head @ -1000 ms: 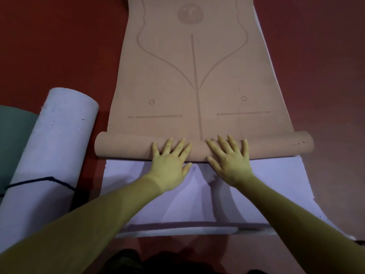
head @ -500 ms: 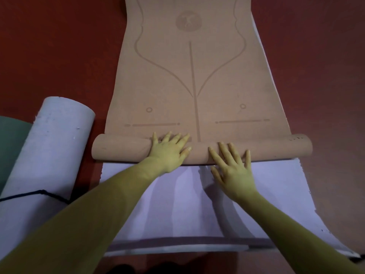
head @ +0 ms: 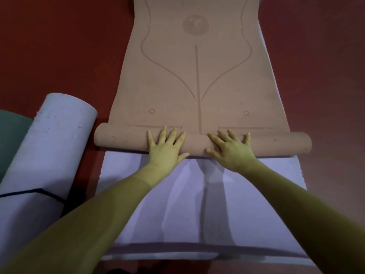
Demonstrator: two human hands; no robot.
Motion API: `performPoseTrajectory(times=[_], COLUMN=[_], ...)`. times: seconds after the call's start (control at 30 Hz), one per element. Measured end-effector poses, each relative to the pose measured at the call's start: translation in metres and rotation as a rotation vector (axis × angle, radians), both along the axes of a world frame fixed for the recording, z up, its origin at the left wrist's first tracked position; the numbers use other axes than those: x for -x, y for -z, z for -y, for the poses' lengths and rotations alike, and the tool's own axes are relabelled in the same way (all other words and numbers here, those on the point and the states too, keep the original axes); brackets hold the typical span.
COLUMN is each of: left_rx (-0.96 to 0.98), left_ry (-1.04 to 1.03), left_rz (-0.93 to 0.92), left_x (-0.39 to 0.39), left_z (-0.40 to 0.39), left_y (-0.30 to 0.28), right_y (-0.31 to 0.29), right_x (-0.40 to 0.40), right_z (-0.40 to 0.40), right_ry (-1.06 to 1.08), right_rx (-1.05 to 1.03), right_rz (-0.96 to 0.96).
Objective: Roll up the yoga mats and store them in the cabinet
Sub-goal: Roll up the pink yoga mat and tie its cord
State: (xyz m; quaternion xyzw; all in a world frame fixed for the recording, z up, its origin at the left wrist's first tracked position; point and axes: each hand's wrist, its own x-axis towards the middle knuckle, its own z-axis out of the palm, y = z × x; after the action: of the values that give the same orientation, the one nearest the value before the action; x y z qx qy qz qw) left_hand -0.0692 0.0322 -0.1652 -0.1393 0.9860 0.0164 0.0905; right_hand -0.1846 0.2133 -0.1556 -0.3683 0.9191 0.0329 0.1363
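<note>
Four mats show: one tan mat (head: pixel 197 80), partly rolled; one lilac mat (head: pixel 197 194) flat under it; one lilac roll (head: pixel 47 147) at left, bound by one black cord (head: pixel 39 191); one green mat (head: pixel 11 135) at the left edge. Two hands: left (head: pixel 166 151), right (head: pixel 231 151).

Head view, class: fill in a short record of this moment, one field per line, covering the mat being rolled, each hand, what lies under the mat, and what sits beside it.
mat being rolled: tan mat, near end in a roll, the rest flat on the floor
left hand: fingers spread, pressing flat on the roll
right hand: fingers spread, pressing flat on the roll
underneath: lavender mat lying flat, its near part uncovered
beside, left: rolled lavender mat with a black cord round it
floor: red
</note>
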Motion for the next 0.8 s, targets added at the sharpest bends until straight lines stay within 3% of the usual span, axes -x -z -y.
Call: performPoseTrajectory(times=[0.2, 0.57, 0.8], left_rx=[0.036, 0.083, 0.108], left_ry=[0.041, 0.168, 0.259], left_rz=[0.047, 0.031, -0.289], left_x=[0.023, 0.021, 0.007], left_z=[0.014, 0.028, 0.025], left_y=[-0.005, -0.004, 0.004], right_y=[0.01, 0.01, 0.01], right_x=[-0.005, 0.015, 0.002], right_z=[-0.013, -0.014, -0.019], right_ry=[-0.105, -0.208, -0.21], right_rx=[0.143, 0.077, 0.235], right_rz=[-0.232, -0.201, -0.305])
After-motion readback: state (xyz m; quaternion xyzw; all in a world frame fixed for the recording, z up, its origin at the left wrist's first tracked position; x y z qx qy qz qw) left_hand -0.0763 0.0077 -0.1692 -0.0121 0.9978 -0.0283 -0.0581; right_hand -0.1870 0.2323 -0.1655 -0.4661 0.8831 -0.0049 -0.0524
